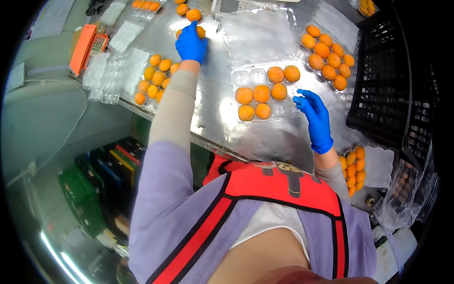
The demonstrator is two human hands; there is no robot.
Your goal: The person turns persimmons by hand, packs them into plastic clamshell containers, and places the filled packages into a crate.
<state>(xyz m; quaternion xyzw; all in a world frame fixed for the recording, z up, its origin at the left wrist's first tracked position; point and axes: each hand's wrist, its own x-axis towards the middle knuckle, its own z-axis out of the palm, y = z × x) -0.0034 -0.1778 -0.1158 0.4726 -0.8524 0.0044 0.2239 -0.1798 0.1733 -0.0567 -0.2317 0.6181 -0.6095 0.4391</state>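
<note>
Both of my hands wear blue gloves. At the upper middle, my left hand (191, 44) reaches over loose orange fruits (200, 32), its fingers bent around one that is partly hidden under them. My right hand (314, 116) is beside the right edge of a clear plastic tray (241, 77), fingers apart, with nothing in it. Several orange fruits (261, 93) sit in the tray's cups; two cups at the top left and others at the lower right hold none. The tray's clear lid (255, 38) lies opened behind it.
Filled fruit trays stand at the upper right (333, 59), left (152, 75) and lower right (355, 169). A black crate (383, 80) borders the right side. An orange box (83, 49) and stacked clear trays (109, 75) lie left; a scale (231, 6) is at the back.
</note>
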